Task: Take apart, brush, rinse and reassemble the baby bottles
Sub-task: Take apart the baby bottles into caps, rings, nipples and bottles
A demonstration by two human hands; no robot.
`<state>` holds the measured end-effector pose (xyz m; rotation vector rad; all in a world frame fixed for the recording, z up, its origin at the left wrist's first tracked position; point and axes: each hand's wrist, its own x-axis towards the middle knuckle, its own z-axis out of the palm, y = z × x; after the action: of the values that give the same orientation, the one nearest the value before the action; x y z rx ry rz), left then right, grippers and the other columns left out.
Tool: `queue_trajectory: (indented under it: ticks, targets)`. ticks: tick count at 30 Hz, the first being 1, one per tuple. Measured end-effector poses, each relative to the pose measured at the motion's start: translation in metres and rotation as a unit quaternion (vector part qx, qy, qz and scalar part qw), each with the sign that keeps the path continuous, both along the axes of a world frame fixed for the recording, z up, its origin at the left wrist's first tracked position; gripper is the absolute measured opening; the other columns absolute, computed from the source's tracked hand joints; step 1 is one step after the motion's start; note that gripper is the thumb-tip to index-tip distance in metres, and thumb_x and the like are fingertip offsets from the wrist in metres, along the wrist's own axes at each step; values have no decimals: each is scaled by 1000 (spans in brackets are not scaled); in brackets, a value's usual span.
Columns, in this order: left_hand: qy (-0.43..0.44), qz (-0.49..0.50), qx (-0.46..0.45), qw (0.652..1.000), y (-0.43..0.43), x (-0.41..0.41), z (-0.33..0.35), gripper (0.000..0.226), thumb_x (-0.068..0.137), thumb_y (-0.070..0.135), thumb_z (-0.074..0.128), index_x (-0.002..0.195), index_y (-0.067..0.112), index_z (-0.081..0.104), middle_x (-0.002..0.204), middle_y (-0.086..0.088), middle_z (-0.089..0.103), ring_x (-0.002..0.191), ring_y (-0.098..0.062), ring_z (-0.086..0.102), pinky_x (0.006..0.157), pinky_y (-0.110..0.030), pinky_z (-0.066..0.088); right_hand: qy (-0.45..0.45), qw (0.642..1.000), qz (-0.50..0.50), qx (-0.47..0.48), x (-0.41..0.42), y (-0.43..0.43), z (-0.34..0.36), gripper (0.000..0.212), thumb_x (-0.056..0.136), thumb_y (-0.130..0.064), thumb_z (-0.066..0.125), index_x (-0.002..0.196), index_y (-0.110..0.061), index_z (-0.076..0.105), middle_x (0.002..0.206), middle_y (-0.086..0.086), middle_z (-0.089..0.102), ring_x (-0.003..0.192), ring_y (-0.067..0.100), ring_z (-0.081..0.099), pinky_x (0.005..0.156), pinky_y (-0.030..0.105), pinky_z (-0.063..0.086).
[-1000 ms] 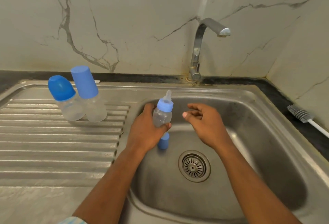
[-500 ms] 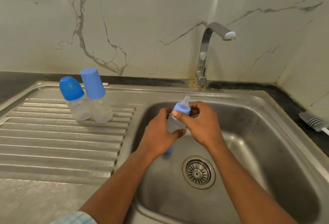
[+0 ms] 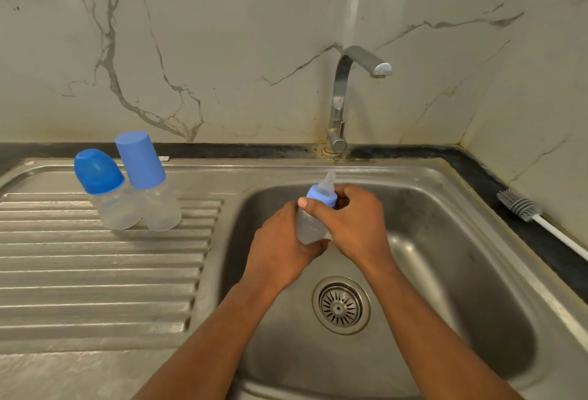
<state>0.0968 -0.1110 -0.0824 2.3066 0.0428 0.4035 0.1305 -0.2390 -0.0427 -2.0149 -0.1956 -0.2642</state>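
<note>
A steel sink (image 3: 445, 177) fills most of the view, with a ribbed drainboard (image 3: 95, 272) joined to its left side. A tap (image 3: 342, 97) is mounted behind it, and no water is seen running.

Over the basin, the left hand (image 3: 280, 247) and right hand (image 3: 353, 224) are brought together. On the drainboard two capped bottles (image 3: 133, 205) are stood touching, both topped in blue.

A small clear bottle (image 3: 307, 224) is held roughly upright between the hands, well above the drain strainer (image 3: 340, 304). The left grip is curled round its body. A bottle brush (image 3: 521, 205) is laid on the dark desk right of the sink, well apart from the hands.

The right grip is pinched on the blue collar (image 3: 319, 196) at the neck, and the clear teat (image 3: 327, 181) stands out of it.

Dismantling is judged to be the step in hand, since the collar is not yet off. A twist of the collar against a firmly held body is called for next. Care is needed that the loosened parts are not dropped.
</note>
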Motion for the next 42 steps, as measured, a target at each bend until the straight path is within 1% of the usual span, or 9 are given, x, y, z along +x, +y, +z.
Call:
queue_trajectory:
  ticks: [3, 6, 11, 15, 19, 27, 33, 37, 42]
  targets:
    - [13, -20, -28, 999, 3, 0, 4, 61, 72, 47, 82, 125, 31, 56, 106, 16, 67, 91, -3, 64, 80, -27, 55, -22, 999, 37, 7, 2, -5, 4, 29, 73, -40, 83, 82, -14, 73, 72, -3, 70, 69, 10, 66, 62, 27, 53]
    - [39, -59, -63, 996, 8, -2, 6, 61, 71, 44, 84, 125, 34, 57, 105, 18, 68, 92, 3, 63, 77, -15, 50, -14, 994, 105, 13, 2, -13, 9, 20, 78, -29, 82, 87, -13, 75, 79, 1, 74, 77, 14, 70, 71, 33, 57]
    - [87, -90, -130, 984, 17, 0, 9, 56, 68, 21, 88, 118, 27, 63, 103, 12, 71, 90, -1, 67, 80, -24, 54, 64, 965, 254, 25, 3, -30, 12, 30, 82, -17, 78, 112, -21, 72, 105, -9, 74, 101, 5, 68, 90, 20, 52]
    - [86, -75, -133, 984, 18, 2, 4, 49, 71, 26, 86, 115, 27, 62, 103, 10, 71, 91, -5, 67, 84, -30, 56, 52, 974, 210, 73, 12, -30, 7, 43, 78, -12, 80, 115, -29, 68, 109, -5, 71, 101, 9, 67, 90, 22, 53]
    - [77, -45, -122, 989, 19, 4, 1, 50, 72, 29, 86, 114, 28, 60, 101, 13, 69, 89, -1, 65, 83, -28, 55, 38, 987, 139, 74, 20, -31, 3, 53, 80, -4, 77, 128, -18, 61, 96, 4, 68, 88, 12, 65, 84, 17, 53]
    - [66, -16, -47, 997, 16, 5, -6, 59, 71, 44, 84, 121, 31, 55, 106, 16, 66, 93, -1, 64, 85, -31, 56, 29, 992, 126, 10, 13, -8, -3, 70, 72, -36, 85, 130, -36, 45, 101, -12, 58, 89, 8, 61, 72, 20, 50]
    - [80, -7, -41, 996, 17, 6, -4, 54, 73, 45, 81, 118, 29, 56, 105, 13, 66, 92, -7, 63, 86, -36, 55, 53, 981, 169, 76, 21, -12, -7, 72, 80, -12, 80, 136, -36, 42, 106, -10, 70, 99, 5, 67, 81, 18, 51]
    - [86, 12, -40, 995, 19, 5, -2, 49, 74, 42, 82, 113, 27, 56, 102, 12, 66, 91, -11, 64, 85, -37, 54, 68, 981, 168, 73, 22, -18, -4, 72, 87, -1, 69, 143, -36, 39, 125, -7, 60, 109, 8, 62, 79, 12, 48]
    - [97, 4, -30, 995, 17, 4, -2, 52, 72, 44, 83, 114, 28, 57, 102, 12, 67, 89, -7, 64, 81, -33, 55, 55, 987, 150, 37, 16, -10, -3, 64, 80, -26, 81, 134, -29, 48, 112, -7, 57, 92, 10, 62, 75, 20, 50]
